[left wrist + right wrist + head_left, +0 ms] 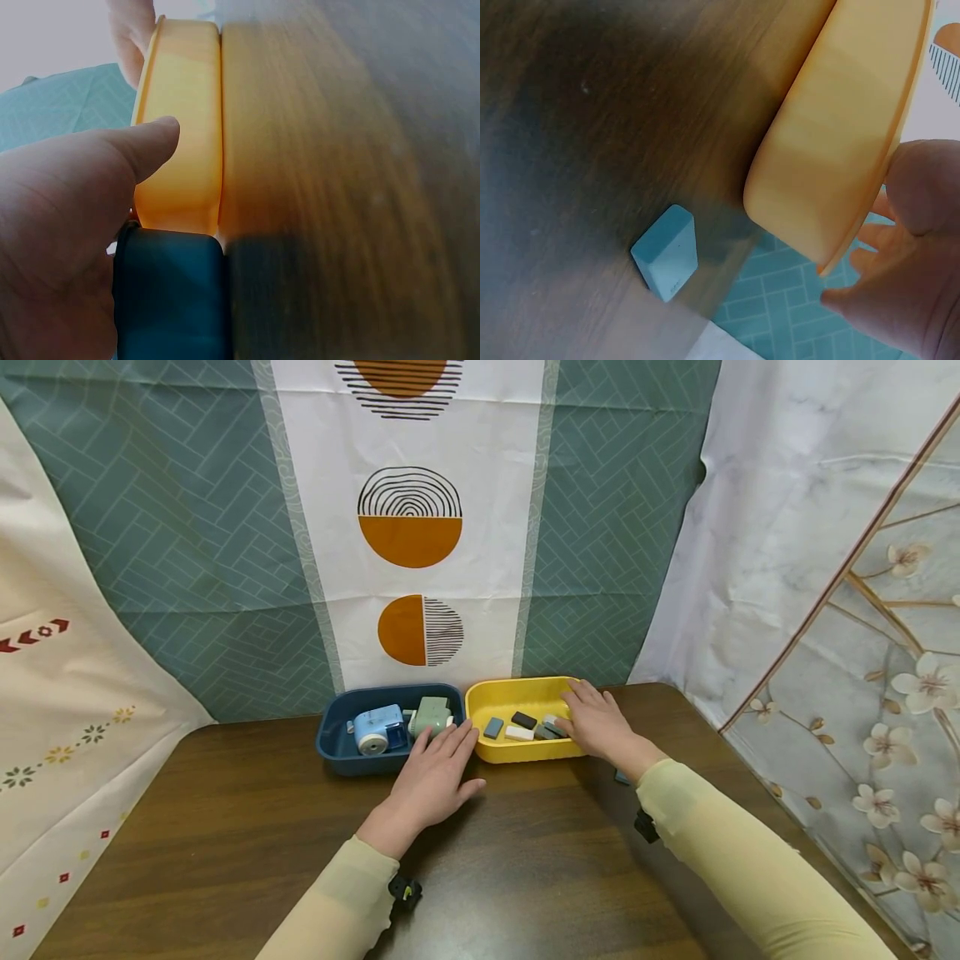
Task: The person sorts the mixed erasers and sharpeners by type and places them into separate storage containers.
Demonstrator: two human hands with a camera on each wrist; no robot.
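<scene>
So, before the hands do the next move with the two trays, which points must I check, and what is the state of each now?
1. Left hand holds nothing, resting flat at the blue tray edge: ok.
2. Right hand laid over the yellow tray, fingers straight: ok.
3. Both trays flat on the wooden table, touching side by side: ok.
4. All erasers inside the yellow tray: not ok, one blue eraser lies on the table beside it.
5. Pencil sharpeners inside the blue tray: ok.
</scene>
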